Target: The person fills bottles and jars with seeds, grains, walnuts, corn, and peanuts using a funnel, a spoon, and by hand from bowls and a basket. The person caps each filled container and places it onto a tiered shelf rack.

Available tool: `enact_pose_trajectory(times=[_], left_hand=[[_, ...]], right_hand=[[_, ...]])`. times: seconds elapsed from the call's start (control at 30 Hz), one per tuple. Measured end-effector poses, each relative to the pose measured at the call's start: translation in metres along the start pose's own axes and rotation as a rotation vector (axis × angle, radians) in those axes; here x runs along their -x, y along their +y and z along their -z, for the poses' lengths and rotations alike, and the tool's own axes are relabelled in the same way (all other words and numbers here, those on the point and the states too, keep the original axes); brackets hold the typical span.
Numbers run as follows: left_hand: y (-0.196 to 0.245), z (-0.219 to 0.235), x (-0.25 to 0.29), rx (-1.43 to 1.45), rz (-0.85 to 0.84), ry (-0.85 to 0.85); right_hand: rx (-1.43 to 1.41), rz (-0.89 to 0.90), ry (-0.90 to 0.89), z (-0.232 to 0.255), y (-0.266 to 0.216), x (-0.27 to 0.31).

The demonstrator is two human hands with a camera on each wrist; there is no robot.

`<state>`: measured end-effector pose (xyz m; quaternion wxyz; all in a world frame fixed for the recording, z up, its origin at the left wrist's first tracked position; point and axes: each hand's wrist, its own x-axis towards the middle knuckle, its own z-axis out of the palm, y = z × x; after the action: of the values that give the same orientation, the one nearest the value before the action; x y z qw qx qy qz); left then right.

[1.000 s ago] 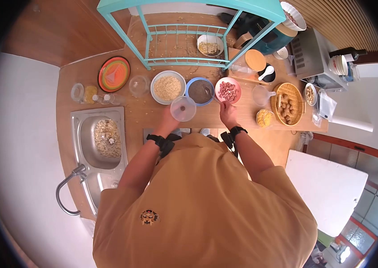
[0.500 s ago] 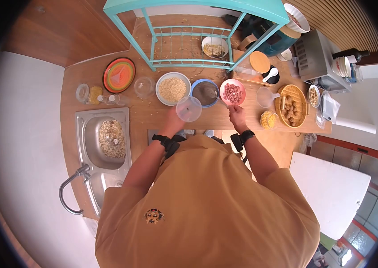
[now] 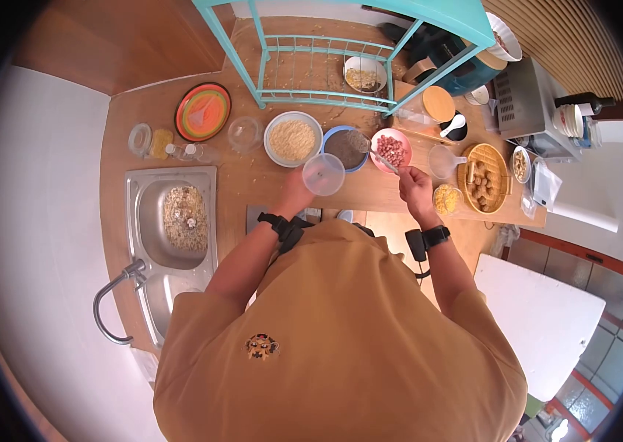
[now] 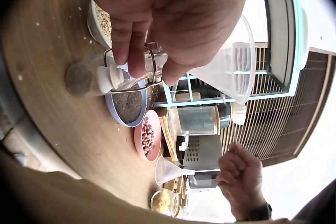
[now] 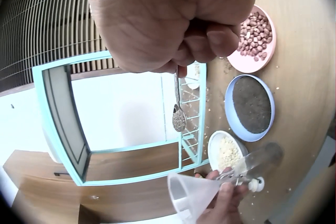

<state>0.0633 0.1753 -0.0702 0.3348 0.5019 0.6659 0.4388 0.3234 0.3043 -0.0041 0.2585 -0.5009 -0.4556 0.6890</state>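
Observation:
My left hand (image 3: 296,191) holds a clear glass swing-top bottle (image 5: 258,162) by its neck, with dark grains at its bottom. A translucent plastic funnel (image 3: 324,174) sits at the bottle's mouth. My right hand (image 3: 416,193) pinches the handle of a metal spoon (image 5: 179,119), its bowl heaped with grey grains. In the head view the spoon overlaps the blue bowl (image 3: 342,168) of dark grey grains and the pink bowl (image 3: 405,163) of peanuts. A white bowl (image 3: 270,152) of pale flakes stands just left of the blue one.
Behind the bowls rises a turquoise rack (image 3: 326,101). To the right are a second funnel (image 3: 442,160), a dish of yellow bits (image 3: 447,199) and a wicker basket (image 3: 503,184) of walnuts. A steel sink (image 3: 210,221) and stacked colourful plates (image 3: 180,118) are on the left.
My right hand has moved rightward and lifted the spoon, which now shows a heap of grey grains. The left hand keeps hold of the bottle and funnel. The head view has shifted slightly.

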Motion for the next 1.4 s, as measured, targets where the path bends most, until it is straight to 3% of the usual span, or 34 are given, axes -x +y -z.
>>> enact_pose_trajectory(times=[0.23,0.33,0.37,0.43,0.47,0.5,0.57,0.7,0.77,0.93,1.0,1.1,1.27,1.33,1.4], left_hand=[[-0.011,-0.005,0.0,0.016,-0.015,0.038],[-0.007,-0.002,0.0,0.037,0.006,0.015],[-0.004,-0.002,-0.001,0.053,0.006,0.034],[-0.002,-0.001,-0.001,0.071,0.006,0.054],[-0.003,0.0,-0.001,0.065,0.026,0.02],[-0.003,0.001,-0.001,0.059,0.046,-0.015],[-0.013,-0.004,-0.001,0.042,0.055,-0.009],[-0.006,-0.004,-0.002,0.134,-0.029,0.044],[0.001,-0.003,-0.003,0.106,-0.06,0.038],[0.006,-0.001,-0.002,0.038,-0.057,0.017],[0.003,-0.003,-0.002,0.037,-0.026,0.023],[0.002,-0.002,0.001,0.029,0.028,0.015],[0.006,0.001,0.001,-0.01,0.089,-0.042],[0.003,-0.001,0.001,-0.016,0.077,-0.032],[0.005,-0.001,0.001,0.031,0.121,-0.047]], right_hand=[[0.053,0.01,-0.137,-0.016,-0.015,0.029],[0.561,0.35,-0.071,-0.025,-0.007,0.033],[0.563,0.35,-0.073,-0.03,-0.01,0.036],[0.834,0.65,-0.063,-0.04,-0.019,0.044],[0.869,0.715,-0.076,-0.041,-0.02,0.046],[0.87,0.715,-0.077,-0.042,-0.019,0.047],[0.937,0.882,-0.07,-0.041,-0.019,0.047],[0.983,0.9,-0.032,-0.03,-0.017,0.05],[0.736,0.802,0.136,-0.033,-0.017,0.053],[0.692,0.553,0.356,-0.013,0.018,0.005],[0.639,0.413,0.356,-0.004,0.044,-0.02],[0.853,0.42,0.363,0.004,0.086,-0.06],[0.788,0.277,0.341,-0.001,0.127,-0.08],[0.516,0.041,0.25,-0.005,0.131,-0.083],[0.417,-0.011,0.243,-0.006,0.127,-0.077]])
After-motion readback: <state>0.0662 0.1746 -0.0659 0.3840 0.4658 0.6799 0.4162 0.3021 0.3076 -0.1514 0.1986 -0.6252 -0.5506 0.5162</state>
